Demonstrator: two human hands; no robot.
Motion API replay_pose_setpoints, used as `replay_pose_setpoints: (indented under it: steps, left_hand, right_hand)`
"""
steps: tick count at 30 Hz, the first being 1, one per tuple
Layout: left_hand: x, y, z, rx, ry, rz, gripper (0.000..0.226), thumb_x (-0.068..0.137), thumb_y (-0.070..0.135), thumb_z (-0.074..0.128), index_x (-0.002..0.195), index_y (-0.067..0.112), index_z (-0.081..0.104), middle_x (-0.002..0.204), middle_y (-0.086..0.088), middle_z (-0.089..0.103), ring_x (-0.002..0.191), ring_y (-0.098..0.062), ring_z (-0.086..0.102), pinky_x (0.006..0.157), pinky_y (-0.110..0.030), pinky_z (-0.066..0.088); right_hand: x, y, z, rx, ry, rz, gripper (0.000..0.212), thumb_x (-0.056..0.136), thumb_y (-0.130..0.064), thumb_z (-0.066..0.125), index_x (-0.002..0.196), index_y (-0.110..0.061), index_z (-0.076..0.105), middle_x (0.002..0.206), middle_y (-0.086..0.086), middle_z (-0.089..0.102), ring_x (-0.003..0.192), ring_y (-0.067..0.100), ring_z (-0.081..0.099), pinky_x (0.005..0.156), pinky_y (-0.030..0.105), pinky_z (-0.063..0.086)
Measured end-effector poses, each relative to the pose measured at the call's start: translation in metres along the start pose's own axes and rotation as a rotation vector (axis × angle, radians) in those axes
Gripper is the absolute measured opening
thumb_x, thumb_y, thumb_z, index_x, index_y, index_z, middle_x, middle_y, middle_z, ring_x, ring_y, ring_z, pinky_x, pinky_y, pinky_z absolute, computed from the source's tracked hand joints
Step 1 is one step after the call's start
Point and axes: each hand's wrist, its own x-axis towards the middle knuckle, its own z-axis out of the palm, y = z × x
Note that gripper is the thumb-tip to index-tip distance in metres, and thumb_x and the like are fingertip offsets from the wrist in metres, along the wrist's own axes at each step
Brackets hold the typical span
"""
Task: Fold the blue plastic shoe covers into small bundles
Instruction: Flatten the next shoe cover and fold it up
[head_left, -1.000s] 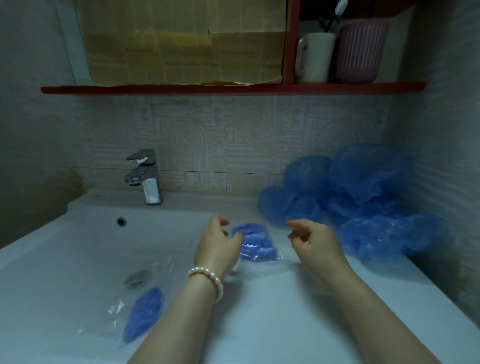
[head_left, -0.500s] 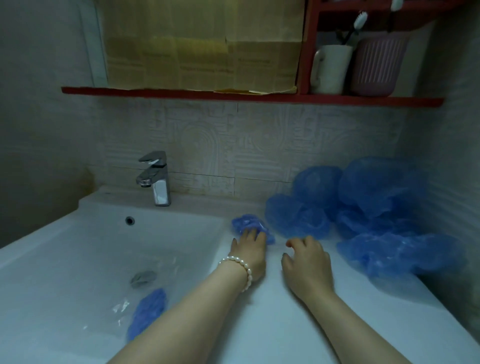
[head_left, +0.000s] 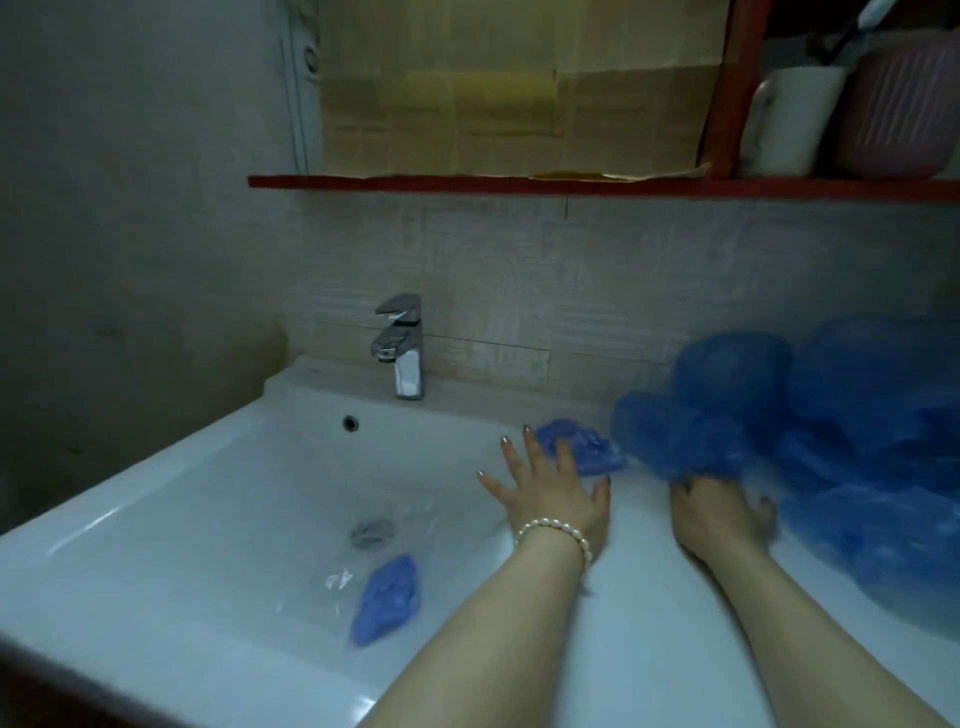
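A white sink counter (head_left: 649, 623) is lying under both hands: left hand (head_left: 550, 493) spreading flat fingers against a folded bundle (head_left: 587, 451), right hand (head_left: 714, 512) gripping loose shoe covers (head_left: 691, 431).

Both forearms bare, no sleeves. Left wrist: white pearl bracelet (head_left: 556, 531). Fingernails (head_left: 503, 440) carry glossy polish.

2 hands counted: left hand (head_left: 553, 491), right hand (head_left: 719, 512). 2 folded blue bundles seen: 1 in basin (head_left: 387, 597), 1 on table beside left hand (head_left: 584, 449). Loose blue shoe covers (head_left: 810, 415) heaped at right; exact count cannot be told. 1 tap (head_left: 401, 345). 1 drain (head_left: 371, 530). 1 white mug (head_left: 784, 122), 1 pink ribbed cup (head_left: 901, 117) on shelf. 1 pearl bracelet (head_left: 558, 532).
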Motion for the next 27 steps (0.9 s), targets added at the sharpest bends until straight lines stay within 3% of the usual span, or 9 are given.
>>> replay_pose_setpoints:
  steps: [3, 7, 9, 11, 14, 16, 20, 24, 27]
  left_hand:
    - [0.0, 0.0, 0.001, -0.066, 0.002, 0.001, 0.077, 0.09, 0.062, 0.026, 0.149, 0.024, -0.004, 0.155, -0.009, -0.02, 0.14, -0.035, -0.021, 0.103, -0.067, -0.01]
    - [-0.002, -0.005, -0.012, -0.472, 0.04, 0.023, 0.081, 0.09, 0.053, 0.044, 0.15, 0.019, 0.002, 0.156, -0.01, -0.014, 0.144, -0.028, -0.009, 0.113, -0.052, 0.001]
    - [-0.004, -0.015, -0.022, -0.761, 0.125, 0.004, 0.073, 0.092, 0.036, 0.051, 0.148, 0.01, 0.012, 0.157, -0.014, -0.003, 0.145, -0.024, 0.0, 0.116, -0.038, 0.007]
    - [-0.008, -0.036, -0.026, -0.825, 0.205, -0.033, 0.061, 0.092, 0.018, 0.052, 0.144, 0.003, 0.023, 0.154, -0.019, 0.012, 0.143, -0.025, 0.011, 0.116, -0.03, 0.011]
    - [-0.016, -0.076, -0.025, -0.609, 0.269, -0.03, 0.049, 0.085, 0.001, 0.05, 0.134, 0.002, 0.041, 0.141, -0.019, 0.037, 0.133, -0.03, 0.032, 0.112, -0.03, 0.022]
    - [-0.02, -0.105, -0.025, -0.423, 0.271, 0.017, 0.046, 0.083, 0.003, 0.051, 0.129, 0.009, 0.049, 0.136, -0.012, 0.043, 0.127, -0.028, 0.037, 0.107, -0.027, 0.024]
    - [-0.019, -0.162, -0.024, -0.127, 0.01, -0.086, 0.045, 0.083, 0.013, 0.053, 0.125, 0.028, 0.053, 0.143, -0.004, 0.036, 0.133, -0.026, 0.027, 0.11, -0.029, 0.025]
    - [-0.027, -0.199, -0.03, 0.087, -0.299, -0.28, 0.045, 0.086, 0.025, 0.045, 0.129, 0.04, 0.05, 0.153, -0.003, 0.018, 0.144, -0.03, -0.001, 0.111, -0.061, 0.007]
    - [0.004, -0.24, 0.003, 0.071, -0.446, -0.417, 0.05, 0.075, 0.032, 0.051, 0.124, 0.032, 0.058, 0.145, -0.009, 0.038, 0.137, -0.039, 0.025, 0.109, -0.062, 0.02]
  right_hand:
    - [-0.009, -0.003, -0.01, 0.271, 0.397, -0.032, 0.058, 0.082, -0.023, 0.027, 0.13, 0.0, 0.049, 0.147, 0.015, 0.038, 0.136, 0.027, 0.034, 0.109, 0.049, 0.014]
    - [-0.039, -0.033, -0.02, 0.265, 0.7, -0.502, 0.061, 0.083, -0.021, 0.041, 0.137, 0.005, 0.036, 0.151, 0.02, 0.028, 0.138, 0.028, 0.027, 0.108, 0.049, 0.019]
    - [-0.058, -0.055, -0.012, 0.193, 0.644, -0.759, 0.063, 0.083, -0.025, 0.04, 0.139, 0.004, 0.031, 0.15, 0.02, 0.029, 0.139, 0.025, 0.024, 0.111, 0.044, 0.014]
    - [-0.073, -0.071, 0.006, 0.098, 0.468, -0.928, 0.062, 0.083, -0.027, 0.038, 0.138, 0.002, 0.037, 0.149, 0.014, 0.032, 0.137, 0.023, 0.029, 0.112, 0.042, 0.016]
    - [-0.082, -0.078, 0.021, -0.002, 0.267, -1.034, 0.056, 0.081, -0.03, 0.037, 0.124, -0.001, 0.057, 0.138, 0.011, 0.051, 0.12, 0.024, 0.055, 0.099, 0.047, 0.042]
    - [-0.084, -0.08, 0.018, -0.002, 0.244, -1.081, 0.052, 0.075, -0.028, 0.039, 0.113, -0.005, 0.065, 0.122, 0.008, 0.064, 0.105, 0.023, 0.064, 0.089, 0.045, 0.049]
    - [-0.091, -0.08, 0.016, 0.085, 0.145, -1.126, 0.03, 0.074, -0.015, 0.047, 0.084, -0.008, 0.074, 0.093, 0.004, 0.073, 0.079, 0.023, 0.068, 0.075, 0.03, 0.056]
    - [-0.09, -0.079, 0.021, 0.124, 0.079, -1.061, 0.015, 0.074, -0.01, 0.057, 0.073, -0.006, 0.071, 0.083, 0.004, 0.072, 0.071, 0.027, 0.065, 0.063, 0.029, 0.055]
    - [-0.087, -0.076, 0.023, 0.13, 0.062, -1.073, 0.019, 0.078, -0.012, 0.054, 0.074, -0.005, 0.07, 0.083, 0.004, 0.07, 0.074, 0.026, 0.064, 0.064, 0.031, 0.054]
